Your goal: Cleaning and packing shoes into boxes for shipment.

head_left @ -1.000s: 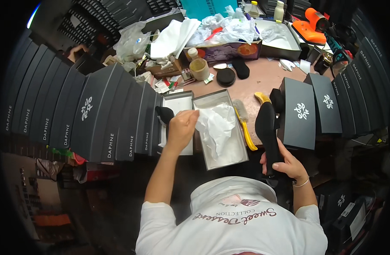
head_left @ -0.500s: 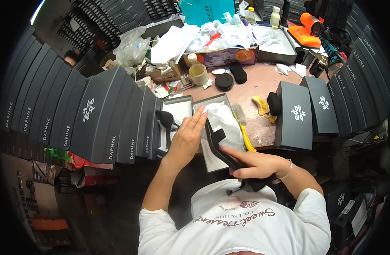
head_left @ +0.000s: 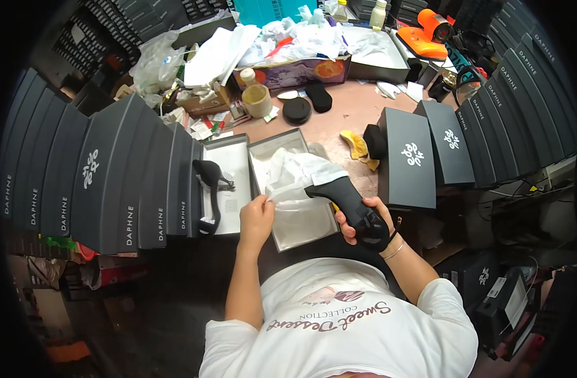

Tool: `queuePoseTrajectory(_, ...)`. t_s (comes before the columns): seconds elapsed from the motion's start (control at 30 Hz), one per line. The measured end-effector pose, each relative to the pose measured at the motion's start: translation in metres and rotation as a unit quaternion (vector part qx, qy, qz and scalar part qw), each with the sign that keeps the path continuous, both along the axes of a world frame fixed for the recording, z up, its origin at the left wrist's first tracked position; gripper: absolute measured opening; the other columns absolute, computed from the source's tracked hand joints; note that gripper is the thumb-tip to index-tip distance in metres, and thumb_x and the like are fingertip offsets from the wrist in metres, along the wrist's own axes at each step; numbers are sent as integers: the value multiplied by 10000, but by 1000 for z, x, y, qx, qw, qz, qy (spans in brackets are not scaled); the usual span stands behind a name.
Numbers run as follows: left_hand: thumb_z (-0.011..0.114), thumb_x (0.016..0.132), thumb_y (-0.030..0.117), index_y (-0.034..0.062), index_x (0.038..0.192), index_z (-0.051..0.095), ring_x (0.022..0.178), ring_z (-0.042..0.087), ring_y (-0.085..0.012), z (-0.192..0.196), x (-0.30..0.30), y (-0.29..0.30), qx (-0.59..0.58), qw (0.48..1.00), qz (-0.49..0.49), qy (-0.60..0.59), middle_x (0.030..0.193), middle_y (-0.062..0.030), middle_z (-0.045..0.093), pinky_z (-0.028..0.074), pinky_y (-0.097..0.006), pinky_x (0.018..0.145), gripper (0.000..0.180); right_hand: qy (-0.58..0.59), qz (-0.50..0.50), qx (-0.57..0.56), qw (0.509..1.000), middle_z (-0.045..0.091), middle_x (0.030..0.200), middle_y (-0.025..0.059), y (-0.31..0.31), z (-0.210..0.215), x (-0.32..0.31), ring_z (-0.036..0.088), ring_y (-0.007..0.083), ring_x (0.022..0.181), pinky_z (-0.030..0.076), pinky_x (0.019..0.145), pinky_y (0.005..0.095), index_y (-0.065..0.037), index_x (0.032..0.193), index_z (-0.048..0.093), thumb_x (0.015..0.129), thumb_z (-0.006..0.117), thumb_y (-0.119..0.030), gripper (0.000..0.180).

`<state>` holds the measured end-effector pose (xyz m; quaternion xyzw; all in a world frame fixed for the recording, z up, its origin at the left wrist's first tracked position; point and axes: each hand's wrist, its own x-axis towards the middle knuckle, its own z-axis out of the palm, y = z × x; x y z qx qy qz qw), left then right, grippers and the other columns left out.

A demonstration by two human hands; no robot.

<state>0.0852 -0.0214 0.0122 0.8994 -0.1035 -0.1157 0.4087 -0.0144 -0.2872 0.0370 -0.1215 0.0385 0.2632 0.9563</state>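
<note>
My right hand [head_left: 378, 215] is closed round the glossy toe end of a black shoe [head_left: 339, 198], which lies tilted with its other end against white tissue paper [head_left: 307, 170]. My left hand [head_left: 257, 220] pinches the near left edge of that paper. Below them is an open grey shoebox [head_left: 304, 236], its near part showing and the rest under the paper. A second black shoe [head_left: 208, 189], with a strap, rests in the white-lined tray [head_left: 233, 213] just left of the box.
Dark shoeboxes [head_left: 106, 183] stand in a row at left. More boxes [head_left: 409, 160] stand at right. Behind are a yellow cloth-like piece [head_left: 354, 145], a black round tin [head_left: 296, 111], a glue jar [head_left: 257, 101], a carton of crumpled paper [head_left: 301, 72] and an orange tool [head_left: 427, 38].
My left hand has left the shoe and moved down to the tissue paper. The paper has been lifted up from the box. My right hand has turned the shoe and shifted its grip to the toe.
</note>
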Motion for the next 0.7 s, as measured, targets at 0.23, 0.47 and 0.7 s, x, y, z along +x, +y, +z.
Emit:
queuePoseTrajectory(0.23,430,940,64,13,1185,479,1138,520,-211,18,-10,-42,-674,680,165,238,1194,-120,542,465,-433,954,254,-20,8,45,999,544,958,171,-4,-8,-6,604,251,731,520,613,375,103,1050,497,877,440,-397,532)
queuePoseTrajectory(0.47,589,843,-6,48,1073,616,836,613,-179,47,-9,-77,-235,948,7,-214,990,-86,597,504,-307,718,237,-94,101,-130,982,579,1030,174,-8,9,-8,625,223,780,527,660,346,48,1191,444,823,590,-352,563)
queuePoseTrajectory(0.7,686,694,-87,59,1006,702,641,576,-180,101,-37,-59,-204,903,-192,-327,826,-71,574,462,-270,545,345,31,-17,-224,974,636,927,103,6,18,18,642,165,808,524,712,314,-14,1070,598,884,493,-225,301)
